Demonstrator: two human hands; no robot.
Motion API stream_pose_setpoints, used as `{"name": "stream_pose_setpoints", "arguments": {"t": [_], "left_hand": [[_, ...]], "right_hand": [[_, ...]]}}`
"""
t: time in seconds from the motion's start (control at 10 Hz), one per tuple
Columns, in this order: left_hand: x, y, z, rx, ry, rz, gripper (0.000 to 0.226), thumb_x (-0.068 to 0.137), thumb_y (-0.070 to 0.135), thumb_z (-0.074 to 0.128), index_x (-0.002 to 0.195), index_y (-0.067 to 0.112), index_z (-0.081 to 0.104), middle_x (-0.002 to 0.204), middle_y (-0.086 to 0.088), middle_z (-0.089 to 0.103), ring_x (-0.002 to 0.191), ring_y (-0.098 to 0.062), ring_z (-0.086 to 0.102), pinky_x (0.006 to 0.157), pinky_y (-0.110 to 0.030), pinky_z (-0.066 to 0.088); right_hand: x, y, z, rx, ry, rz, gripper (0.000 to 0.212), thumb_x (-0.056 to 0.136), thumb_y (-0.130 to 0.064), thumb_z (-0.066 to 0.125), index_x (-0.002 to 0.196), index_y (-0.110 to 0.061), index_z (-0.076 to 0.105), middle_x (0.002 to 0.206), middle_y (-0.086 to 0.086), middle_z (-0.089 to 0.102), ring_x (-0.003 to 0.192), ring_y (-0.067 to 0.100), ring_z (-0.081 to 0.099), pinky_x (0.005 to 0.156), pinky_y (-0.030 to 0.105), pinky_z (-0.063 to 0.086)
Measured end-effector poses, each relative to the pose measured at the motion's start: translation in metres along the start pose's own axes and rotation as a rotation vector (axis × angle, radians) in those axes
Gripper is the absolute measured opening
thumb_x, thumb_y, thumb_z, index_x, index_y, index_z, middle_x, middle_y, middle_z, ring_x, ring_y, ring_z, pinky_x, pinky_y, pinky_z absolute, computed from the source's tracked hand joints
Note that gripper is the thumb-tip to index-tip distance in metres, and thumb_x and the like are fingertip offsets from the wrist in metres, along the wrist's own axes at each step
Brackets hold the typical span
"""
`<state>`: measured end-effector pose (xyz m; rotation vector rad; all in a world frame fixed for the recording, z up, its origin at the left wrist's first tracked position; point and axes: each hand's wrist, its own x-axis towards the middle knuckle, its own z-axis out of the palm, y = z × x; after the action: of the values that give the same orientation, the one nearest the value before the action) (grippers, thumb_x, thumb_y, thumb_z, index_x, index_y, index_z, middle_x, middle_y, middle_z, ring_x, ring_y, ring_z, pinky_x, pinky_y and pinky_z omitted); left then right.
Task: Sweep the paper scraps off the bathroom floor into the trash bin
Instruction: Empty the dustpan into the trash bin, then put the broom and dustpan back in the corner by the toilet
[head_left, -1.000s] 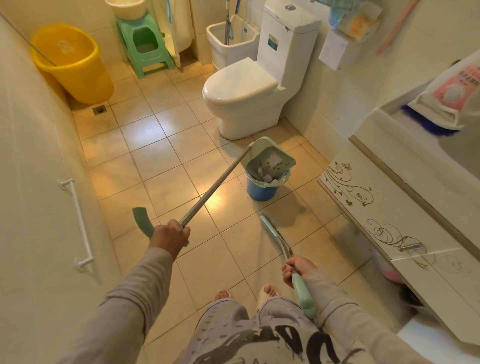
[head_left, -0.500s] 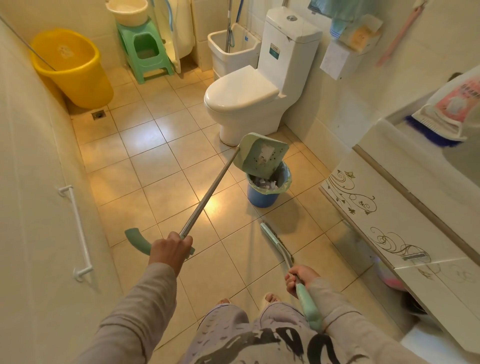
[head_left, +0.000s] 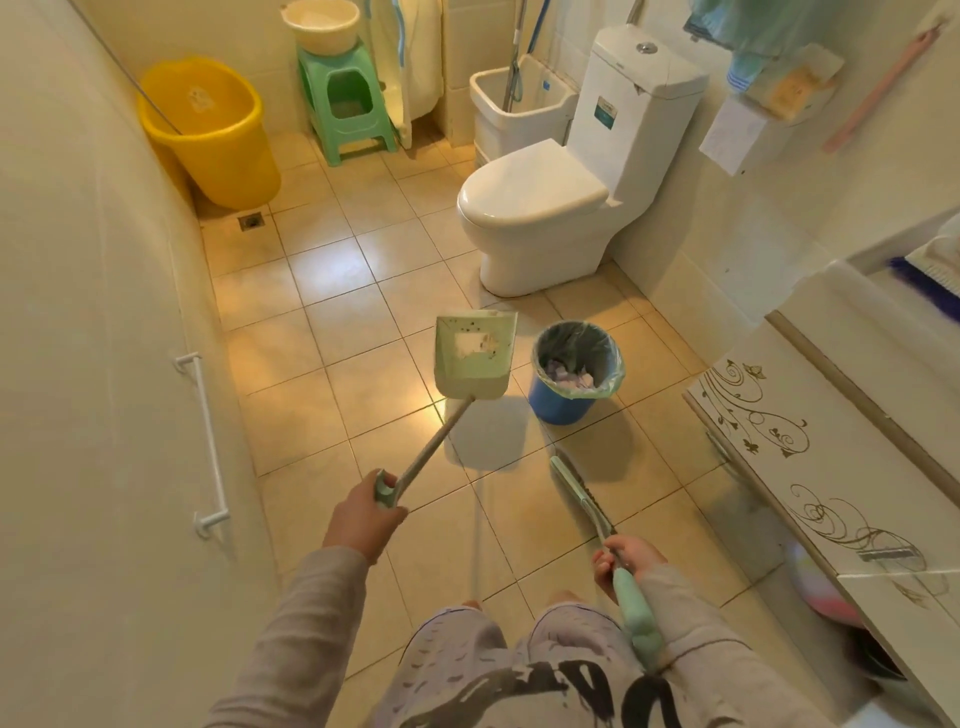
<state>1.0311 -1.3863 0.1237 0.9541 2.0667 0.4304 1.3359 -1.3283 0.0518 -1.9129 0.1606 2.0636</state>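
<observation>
My left hand (head_left: 361, 522) grips the long handle of a pale green dustpan (head_left: 475, 356). The pan hangs above the floor, just left of the blue trash bin (head_left: 569, 402), and looks empty apart from a worn label. The bin has a clear liner and holds paper scraps (head_left: 569, 375). My right hand (head_left: 626, 561) holds the green handle of a broom (head_left: 582, 491), whose head rests on the tiles in front of the bin. No scraps show on the floor.
A white toilet (head_left: 540, 208) stands behind the bin. A yellow tub (head_left: 213, 132), a green stool (head_left: 345, 106) with a basin and a mop sink (head_left: 519, 106) line the far wall. A cabinet (head_left: 831, 457) runs along the right, a wall with a white rail (head_left: 205, 441) along the left.
The dustpan was tipped over the bin, then swung left off it and turned level. My left hand moved toward the end of the handle. The broom hand stayed put.
</observation>
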Motion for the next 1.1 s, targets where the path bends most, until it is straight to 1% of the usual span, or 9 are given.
{"name": "stream_pose_setpoints", "arguments": {"t": [0.1,0.4,0.5,0.6,0.7,0.8,0.9,1.0,1.1], "left_hand": [[-0.003,-0.010,-0.003,0.233,-0.005,-0.018,0.035,0.087,0.016,0.060,0.121,0.022,0.053,0.106,-0.012,0.064,0.087,-0.031,0.063,0.072,-0.035,0.055],[0.012,-0.003,-0.013,0.602,0.016,-0.176,0.027,0.090,0.025,0.046,0.115,0.017,0.052,0.103,-0.004,0.066,0.090,-0.023,0.063,0.070,-0.029,0.047],[0.030,0.010,-0.024,0.548,-0.050,-0.279,0.031,0.091,0.021,0.048,0.122,0.017,0.053,0.109,-0.006,0.065,0.097,-0.023,0.064,0.082,-0.032,0.052],[0.045,0.018,-0.040,0.226,-0.089,-0.389,0.033,0.091,0.011,0.053,0.123,0.007,0.050,0.093,-0.013,0.065,0.073,-0.024,0.063,0.070,-0.033,0.056],[0.057,0.027,-0.061,0.061,-0.064,-0.430,0.029,0.090,0.004,0.052,0.118,0.000,0.050,0.082,-0.015,0.059,0.054,-0.020,0.052,0.049,-0.029,0.046],[0.064,0.031,-0.073,0.130,-0.005,-0.458,0.032,0.091,0.011,0.052,0.121,0.002,0.052,0.097,-0.017,0.061,0.072,-0.028,0.062,0.057,-0.027,0.044],[0.068,0.029,-0.074,0.145,0.058,-0.496,0.032,0.089,0.017,0.055,0.119,0.006,0.055,0.106,-0.016,0.062,0.094,-0.032,0.061,0.073,-0.031,0.045],[0.080,0.034,-0.073,0.089,0.132,-0.524,0.028,0.088,0.015,0.054,0.115,0.008,0.057,0.097,-0.014,0.061,0.084,-0.031,0.059,0.073,-0.033,0.049],[0.096,0.047,-0.077,0.057,0.184,-0.540,0.028,0.088,0.014,0.052,0.116,0.010,0.056,0.102,-0.016,0.063,0.090,-0.033,0.061,0.079,-0.038,0.055]], "right_hand": [[-0.004,-0.011,0.010,-0.021,0.022,-0.043,0.026,0.095,-0.009,0.038,0.070,-0.008,0.041,0.035,0.004,0.041,0.019,0.012,0.037,0.028,0.013,0.037],[-0.009,-0.045,0.046,-0.042,-0.040,-0.092,0.022,0.096,-0.007,0.031,0.076,-0.006,0.041,0.030,0.002,0.039,0.018,0.010,0.037,0.028,0.010,0.037],[-0.009,-0.069,0.054,-0.080,-0.032,-0.048,0.020,0.096,-0.010,0.034,0.081,-0.003,0.044,0.031,0.006,0.042,0.018,0.012,0.038,0.025,0.010,0.035],[-0.004,-0.092,0.059,-0.110,-0.038,0.024,0.023,0.096,-0.011,0.035,0.076,-0.004,0.044,0.031,0.007,0.042,0.016,0.013,0.038,0.025,0.008,0.032],[0.008,-0.115,0.068,-0.135,-0.032,0.089,0.033,0.098,-0.014,0.034,0.066,-0.007,0.042,0.029,0.004,0.038,0.016,0.013,0.037,0.025,0.008,0.032],[0.022,-0.153,0.088,-0.310,-0.094,0.247,0.041,0.082,0.000,0.061,0.044,-0.003,0.048,0.025,0.006,0.040,0.019,0.016,0.044,0.038,0.007,0.028],[0.028,-0.174,0.117,-0.310,-0.235,0.041,0.024,0.013,0.010,0.072,0.025,0.000,0.053,0.029,0.003,0.047,0.025,0.012,0.047,0.064,0.007,0.018],[0.036,-0.198,0.143,-0.325,-0.372,0.109,0.030,0.004,0.010,0.072,0.024,0.002,0.052,0.031,0.004,0.048,0.024,0.012,0.046,0.051,0.008,0.026],[0.028,-0.235,0.187,-0.703,-0.288,0.328,0.028,0.043,0.020,0.065,0.030,0.003,0.047,0.028,0.014,0.045,0.024,0.022,0.049,0.031,0.012,0.026]]}}
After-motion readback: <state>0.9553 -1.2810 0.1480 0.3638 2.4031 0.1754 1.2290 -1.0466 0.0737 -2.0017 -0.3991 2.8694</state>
